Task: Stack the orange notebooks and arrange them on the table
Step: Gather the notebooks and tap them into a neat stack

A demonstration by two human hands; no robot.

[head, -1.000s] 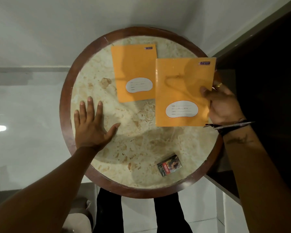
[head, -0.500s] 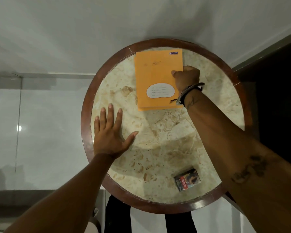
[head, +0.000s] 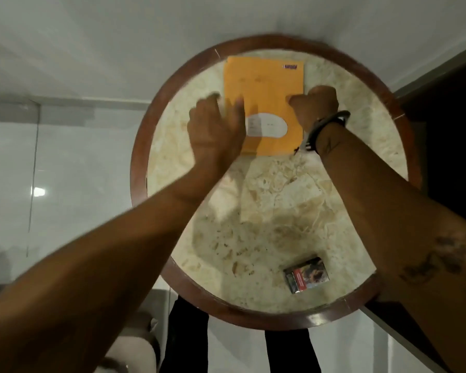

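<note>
The orange notebooks [head: 267, 84] lie as one stack on the far side of the round marble table [head: 267, 211], a white label oval on the top cover. The lower one shows only as a thin edge at the stack's near left. My right hand [head: 314, 106], with a bracelet at the wrist, pinches the stack's right edge, thumb on the cover. My left hand [head: 217, 127] is motion-blurred at the stack's left edge. Its fingers lie spread over the cover and edge, holding nothing.
A small dark packet [head: 306, 277] lies near the table's front right rim. The brown wooden rim [head: 137, 168] rings the marble. A dark piece of furniture [head: 452, 109] stands to the right. White wall lies behind, and glossy floor tiles lie on the left.
My right hand carried the second notebook from the right onto the first and stays at its right edge. My left hand left the bare marble and moved up to the stack's left edge.
</note>
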